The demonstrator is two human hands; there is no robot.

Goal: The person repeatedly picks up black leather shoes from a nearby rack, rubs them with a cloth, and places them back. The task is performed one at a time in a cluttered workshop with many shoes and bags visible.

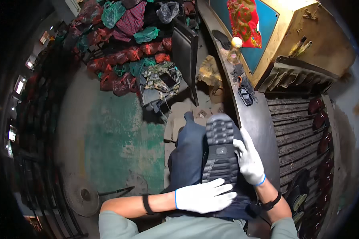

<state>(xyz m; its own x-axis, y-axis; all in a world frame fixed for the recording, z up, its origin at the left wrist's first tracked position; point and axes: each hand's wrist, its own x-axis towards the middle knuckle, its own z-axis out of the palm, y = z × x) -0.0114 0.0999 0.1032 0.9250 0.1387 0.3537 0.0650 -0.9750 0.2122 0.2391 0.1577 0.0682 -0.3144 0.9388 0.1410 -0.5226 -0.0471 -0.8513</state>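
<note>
A black shoe (221, 150) lies over my lap with its treaded sole facing up and its toe pointing away from me. My right hand (250, 161), in a white knit glove with a blue cuff edge, grips the shoe's right side, the thumb over the sole's edge. Across the heel end rests my left hand (205, 197), gloved the same way, its fingers stretched out and slightly apart. It covers part of the heel. The shoe's upper is turned down and hidden. Dark blue trousers (187, 155) show beneath and beside the shoe.
A metal bench (259, 119) runs along my right, carrying a bottle (234, 53) and a small black device (245, 96). Beyond it is a slatted rack (293, 135) with dark red shoes. Ahead stand a camouflage-covered stool (159, 79) and bagged bundles (123, 59). A fan (81, 195) stands left.
</note>
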